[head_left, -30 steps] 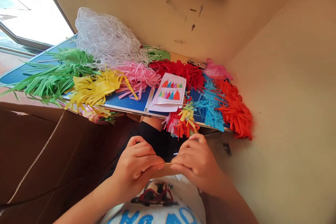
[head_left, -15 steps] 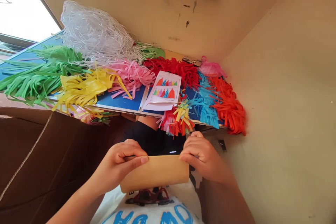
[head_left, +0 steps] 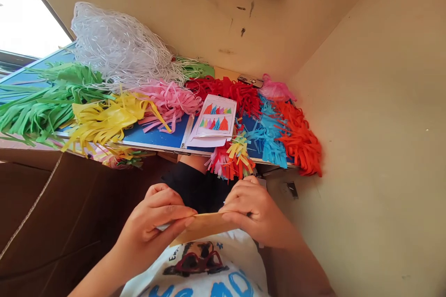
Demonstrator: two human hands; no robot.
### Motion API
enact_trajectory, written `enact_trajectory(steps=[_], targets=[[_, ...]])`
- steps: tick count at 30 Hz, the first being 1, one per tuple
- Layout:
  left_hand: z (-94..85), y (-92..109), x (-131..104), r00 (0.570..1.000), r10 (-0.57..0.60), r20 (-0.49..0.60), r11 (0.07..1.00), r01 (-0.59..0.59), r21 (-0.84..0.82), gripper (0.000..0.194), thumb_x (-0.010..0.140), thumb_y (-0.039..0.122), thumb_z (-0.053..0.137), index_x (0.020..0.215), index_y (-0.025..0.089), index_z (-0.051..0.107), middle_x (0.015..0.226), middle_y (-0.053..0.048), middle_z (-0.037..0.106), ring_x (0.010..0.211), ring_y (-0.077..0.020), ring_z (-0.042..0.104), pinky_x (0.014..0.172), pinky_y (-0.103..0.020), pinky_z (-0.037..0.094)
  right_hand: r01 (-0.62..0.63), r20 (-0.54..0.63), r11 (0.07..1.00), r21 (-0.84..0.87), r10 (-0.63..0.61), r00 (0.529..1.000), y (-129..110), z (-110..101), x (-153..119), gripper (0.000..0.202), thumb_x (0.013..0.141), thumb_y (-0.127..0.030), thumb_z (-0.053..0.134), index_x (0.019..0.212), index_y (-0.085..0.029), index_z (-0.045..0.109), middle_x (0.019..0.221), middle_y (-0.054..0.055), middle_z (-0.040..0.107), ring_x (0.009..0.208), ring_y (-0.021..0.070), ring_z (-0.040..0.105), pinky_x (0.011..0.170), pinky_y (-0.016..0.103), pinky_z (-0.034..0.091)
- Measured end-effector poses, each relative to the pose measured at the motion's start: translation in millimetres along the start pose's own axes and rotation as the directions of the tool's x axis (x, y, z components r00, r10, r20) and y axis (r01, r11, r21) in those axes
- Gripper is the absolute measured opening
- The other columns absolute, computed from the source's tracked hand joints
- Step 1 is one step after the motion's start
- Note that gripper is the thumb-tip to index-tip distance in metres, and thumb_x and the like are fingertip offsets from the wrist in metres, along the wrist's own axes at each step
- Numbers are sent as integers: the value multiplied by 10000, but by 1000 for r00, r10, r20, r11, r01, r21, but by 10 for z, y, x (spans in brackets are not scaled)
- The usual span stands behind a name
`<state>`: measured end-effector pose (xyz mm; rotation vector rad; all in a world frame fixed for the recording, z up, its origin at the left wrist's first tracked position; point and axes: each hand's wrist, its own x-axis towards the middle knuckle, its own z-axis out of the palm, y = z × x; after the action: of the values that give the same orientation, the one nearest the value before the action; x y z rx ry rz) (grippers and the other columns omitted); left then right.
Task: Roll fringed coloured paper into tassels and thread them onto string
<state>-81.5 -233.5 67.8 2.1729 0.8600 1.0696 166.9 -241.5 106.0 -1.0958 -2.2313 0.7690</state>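
- left hand and right hand pinching the tan paper by its upper edge
- tan paper in front of the shirt, near the desk
- card on the desk, between pink fringe and blue fringe

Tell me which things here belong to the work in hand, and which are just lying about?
In the work:
tan sheet, pinched by the left hand and right hand

Apparently just lying about, untouched:
white cords
green fringe
yellow fringe
pink fringe
red fringe
blue fringe
orange-red fringe
printed card
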Motion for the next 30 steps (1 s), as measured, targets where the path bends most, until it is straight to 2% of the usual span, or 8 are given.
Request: enact_trajectory(steps=[6, 11, 19, 22, 27, 29, 30], targets=[[-11, 62, 13, 998, 31, 60, 986, -40, 159, 234, 887, 240, 631, 1113, 291, 668, 784, 34, 686, 689, -114, 618, 893, -354, 385, 8, -23, 1000, 15, -8, 1000, -17, 1, -21, 134, 926, -262, 610, 878, -241, 733, 777, -16, 724, 731, 134, 610, 800, 374, 341], [53, 146, 62, 997, 66, 34, 989, -70, 133, 120, 900, 197, 605, 954, 264, 689, 745, 52, 691, 630, -97, 612, 835, -344, 373, 6, -37, 1000, 22, -5, 999, -38, 22, -24, 96, 898, -225, 644, 880, -238, 737, 778, -23, 717, 742, 133, 616, 786, 360, 354], [94, 139, 92, 998, 60, 32, 995, -63, 80, 110, 884, 142, 606, 872, 228, 673, 705, 55, 690, 586, -79, 597, 753, -324, 376, -2, -44, 997, 81, 6, 999, -12, 66, -27, 96, 895, -242, 645, 900, -244, 740, 793, -12, 722, 736, 141, 618, 778, 361, 360], [78, 135, 102, 996, 58, 68, 995, -63, 77, 132, 890, 153, 586, 855, 234, 683, 700, 50, 699, 586, -86, 601, 756, -321, 387, -16, -59, 990, 139, 24, 998, 6, 98, -33, 114, 903, -258, 630, 879, -246, 740, 794, -10, 732, 716, 140, 629, 779, 363, 367], [123, 199, 96, 998, 46, 47, 926, -60, 372, 140, 924, 238, 551, 940, 260, 688, 758, 50, 724, 689, -125, 649, 950, -392, 303, -17, -89, 995, 94, 26, 996, 25, 201, -36, 134, 898, -199, 614, 845, -239, 731, 799, -20, 734, 722, 127, 649, 773, 350, 361], [174, 226, 97, 998, 47, 44, 911, -61, 408, 195, 962, 259, 481, 967, 247, 676, 764, 40, 723, 687, -129, 646, 975, -406, 299, -12, -89, 998, 56, 17, 996, 27, 244, -30, 161, 910, -202, 595, 824, -236, 727, 771, -21, 730, 712, 122, 648, 755, 344, 362], [199, 231, 99, 997, 58, 55, 917, -75, 392, 227, 974, 244, 444, 966, 233, 670, 754, 33, 718, 664, -123, 635, 945, -387, 338, -23, -97, 999, 49, 27, 995, 28, 259, -28, 174, 918, -215, 587, 814, -234, 726, 752, -19, 728, 700, 122, 646, 742, 340, 366]])
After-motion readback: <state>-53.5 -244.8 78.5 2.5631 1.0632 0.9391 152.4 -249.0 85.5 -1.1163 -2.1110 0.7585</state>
